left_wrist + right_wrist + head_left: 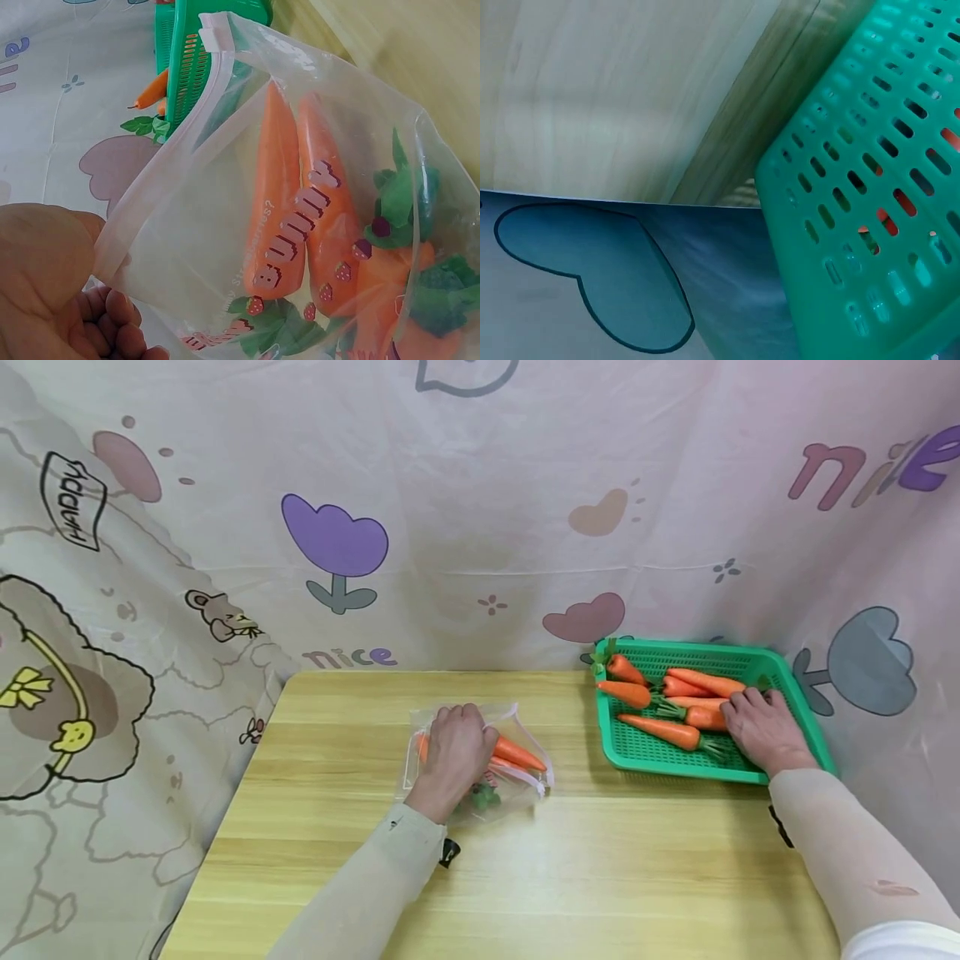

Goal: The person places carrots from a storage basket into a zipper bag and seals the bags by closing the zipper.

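A clear zip bag (517, 802) printed with "BUNNY" lies on the table with several carrots (274, 195) inside, their green tops toward the lower right in the left wrist view. My left hand (459, 752) pinches the bag by its pale edge strip, as the left wrist view (52, 285) shows. Over the right part of a green plastic basket (611, 727), my right hand (763, 731) reaches down onto loose carrots (667, 731). Its fingertips are hidden among them, so whether they grip one is not visible. No part of the right hand appears in the right wrist view.
A light wooden table (600, 877) carries the bag at its middle and the basket at its back right. A printed cloth (465, 527) hangs behind and along both sides. The basket's slotted wall (855, 195) stands close to the right wrist camera.
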`<state>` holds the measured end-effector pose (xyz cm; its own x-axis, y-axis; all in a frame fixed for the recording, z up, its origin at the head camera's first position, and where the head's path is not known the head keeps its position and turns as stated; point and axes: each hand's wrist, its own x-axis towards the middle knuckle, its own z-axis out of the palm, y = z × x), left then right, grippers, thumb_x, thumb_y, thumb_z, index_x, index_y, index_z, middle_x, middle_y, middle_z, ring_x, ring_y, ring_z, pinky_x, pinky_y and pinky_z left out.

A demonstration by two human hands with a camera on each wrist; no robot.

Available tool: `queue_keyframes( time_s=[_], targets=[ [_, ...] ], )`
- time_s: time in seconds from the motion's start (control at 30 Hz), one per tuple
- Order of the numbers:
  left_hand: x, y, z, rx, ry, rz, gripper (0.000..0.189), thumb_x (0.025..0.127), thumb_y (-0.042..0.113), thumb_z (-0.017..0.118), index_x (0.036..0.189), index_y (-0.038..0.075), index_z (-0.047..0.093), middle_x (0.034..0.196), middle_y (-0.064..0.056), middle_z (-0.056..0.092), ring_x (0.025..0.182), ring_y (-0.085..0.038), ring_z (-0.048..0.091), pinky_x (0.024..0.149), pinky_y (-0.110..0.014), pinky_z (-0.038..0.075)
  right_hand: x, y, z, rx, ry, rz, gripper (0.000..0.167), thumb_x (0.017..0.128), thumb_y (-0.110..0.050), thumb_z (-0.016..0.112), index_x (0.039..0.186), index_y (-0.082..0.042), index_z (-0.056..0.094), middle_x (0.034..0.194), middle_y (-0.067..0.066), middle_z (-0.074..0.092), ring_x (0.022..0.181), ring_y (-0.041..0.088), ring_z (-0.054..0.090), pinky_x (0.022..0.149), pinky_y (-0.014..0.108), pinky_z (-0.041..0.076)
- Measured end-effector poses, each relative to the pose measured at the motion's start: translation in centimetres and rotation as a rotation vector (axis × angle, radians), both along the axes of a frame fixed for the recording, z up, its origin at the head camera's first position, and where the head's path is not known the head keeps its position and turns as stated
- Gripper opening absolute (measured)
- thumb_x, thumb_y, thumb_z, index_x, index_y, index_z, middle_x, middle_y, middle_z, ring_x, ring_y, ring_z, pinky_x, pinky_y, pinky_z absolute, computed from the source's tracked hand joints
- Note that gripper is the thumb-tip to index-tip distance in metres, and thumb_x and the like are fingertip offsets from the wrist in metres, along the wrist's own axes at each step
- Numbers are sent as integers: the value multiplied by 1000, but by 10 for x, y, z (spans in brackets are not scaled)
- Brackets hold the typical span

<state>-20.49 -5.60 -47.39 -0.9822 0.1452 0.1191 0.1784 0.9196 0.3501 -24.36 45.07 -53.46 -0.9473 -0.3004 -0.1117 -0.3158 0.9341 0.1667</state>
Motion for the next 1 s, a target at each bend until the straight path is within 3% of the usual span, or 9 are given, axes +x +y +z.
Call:
queue_keyframes(
  time_s=[0.13,0.23,0.37,0.5,0.8,1.0],
  targets=[
    [0,0,0,0,-13,6,23,98,21,56,78,11,53,75,-4,53,82,-31,52,83,-42,46,-2,2,-1,-39,-35,-39,44,110,-16,43,147,7,50,153,35,41,139,57,35,115,75,19],
    [-1,0,-1,3,-25,9,23,99,22,56,80,11,54,76,-4,53,84,-31,52,83,-42,46,-3,1,-4,-47,-18,-43,42,110,-16,43,144,7,52,151,34,44,139,56,36,113,74,22],
    [-1,-1,-2,3,-36,11,23,99,23,57,80,11,54,76,-4,53,84,-30,52,82,-41,45,-4,1,-7,26,68,-9,23,105,-10,53,120,6,59,129,29,57,123,50,46,102,70,34],
    [-2,-1,-2,2,-34,8,23,99,22,57,79,11,53,75,-4,53,83,-29,51,81,-40,45,-3,1,-10,51,163,0,14,96,-7,58,104,4,53,111,25,59,109,46,48,100,69,36],
    [-2,-2,-1,12,1,-10,24,98,20,58,76,12,51,72,-4,51,78,-29,49,76,-40,44,7,7,-3,20,316,37,26,91,-10,66,100,4,46,98,24,54,100,44,49,94,65,39],
    [-2,-4,1,20,-8,-13,22,98,18,56,77,12,51,74,-4,52,83,-31,53,81,-42,46,11,0,9,-27,416,-4,35,92,-15,72,100,5,45,99,27,54,99,46,48,93,67,40]
  ],
)
